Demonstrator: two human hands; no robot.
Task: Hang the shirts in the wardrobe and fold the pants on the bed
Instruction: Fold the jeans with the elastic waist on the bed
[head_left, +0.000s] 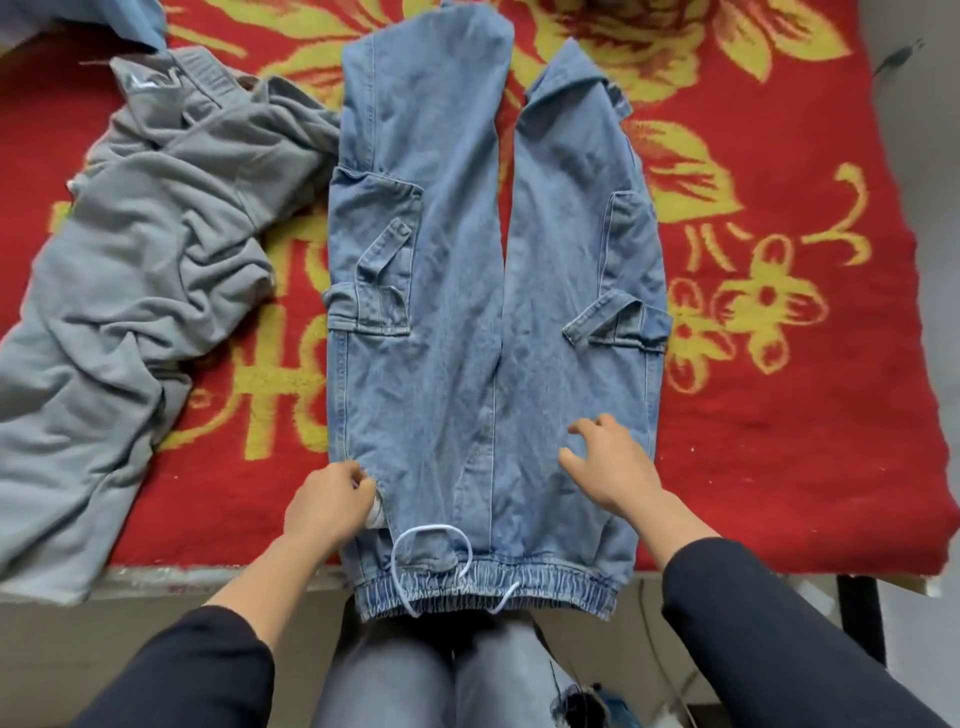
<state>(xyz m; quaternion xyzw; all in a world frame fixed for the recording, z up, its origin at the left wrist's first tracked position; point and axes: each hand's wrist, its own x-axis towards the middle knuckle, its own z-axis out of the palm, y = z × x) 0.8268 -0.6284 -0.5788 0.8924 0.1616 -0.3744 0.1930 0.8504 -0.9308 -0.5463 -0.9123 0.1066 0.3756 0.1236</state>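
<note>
Light blue denim cargo pants (457, 291) lie flat on the bed, legs pointing away from me. Their elastic waistband with a white drawstring (431, 556) hangs over the near edge. My left hand (327, 506) pinches the fabric at the pants' left hip, by the pocket opening. Over the right hip, my right hand (610, 465) hovers or rests with its fingers spread, holding nothing. A crumpled grey garment (140, 260), perhaps sweatpants, lies to the left of the jeans.
A red blanket with yellow flowers (779, 260) covers the bed. A bit of blue cloth (130, 21) shows at the top left corner. The bed's near edge (208, 577) runs just before my knees. A dark bed leg (857, 618) stands at the right.
</note>
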